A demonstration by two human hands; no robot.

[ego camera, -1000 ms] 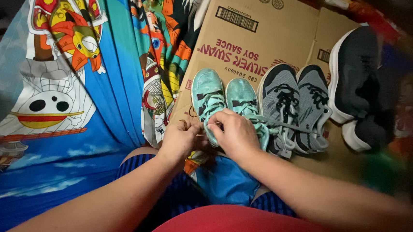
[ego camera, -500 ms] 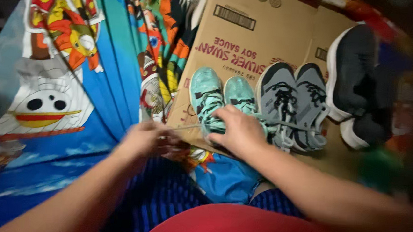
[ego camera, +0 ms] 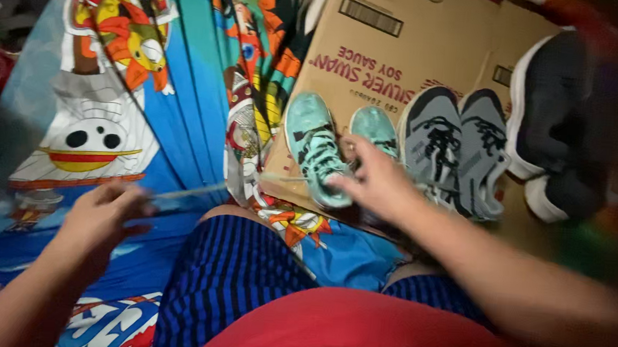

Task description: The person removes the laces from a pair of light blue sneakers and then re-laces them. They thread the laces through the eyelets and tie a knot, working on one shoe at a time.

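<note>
Already the left hand [ego camera: 107, 210] pinches a pale shoelace [ego camera: 199, 190], drawn taut from the teal sneaker [ego camera: 315, 152] on the cardboard [ego camera: 374, 76]; the right hand [ego camera: 374, 178], fingers loosely curled, steadies it. Lacing looks unfinished.

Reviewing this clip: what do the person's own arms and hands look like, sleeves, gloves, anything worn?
Both arms are bare from the frame edge to the wrist: no sleeves show. The left hand and right hand wear no gloves; motion blur hides any rings or bands. Below them are a red shirt and blue shorts with dark stripes.
</note>
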